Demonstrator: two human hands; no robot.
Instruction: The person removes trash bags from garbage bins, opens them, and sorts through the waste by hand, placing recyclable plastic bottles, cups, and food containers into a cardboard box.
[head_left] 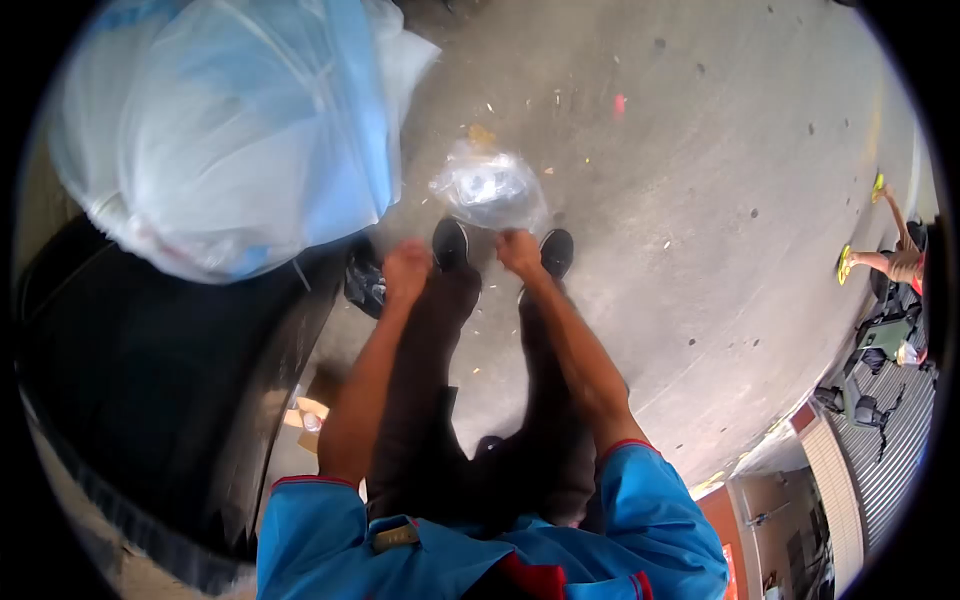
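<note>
A crumpled clear plastic bag (495,188), with something pale inside that I cannot make out, rests on the ground just beyond my shoes. My right hand (518,252) is closed at the bag's near edge, with its fingers curled on the plastic. To the left, my left hand (408,268) is in the air above my left leg, apart from the clear bag. Motion blurs its fingers, so its grip is unclear. A black plastic bag (366,280) lies on the ground close beside it.
A large, full whitish-blue plastic sack (240,130) sits at upper left on a big black container (150,390). Small litter dots the concrete floor (690,200). An opened cardboard box (308,412) is by my left arm. Another person's leg (872,262) shows at far right.
</note>
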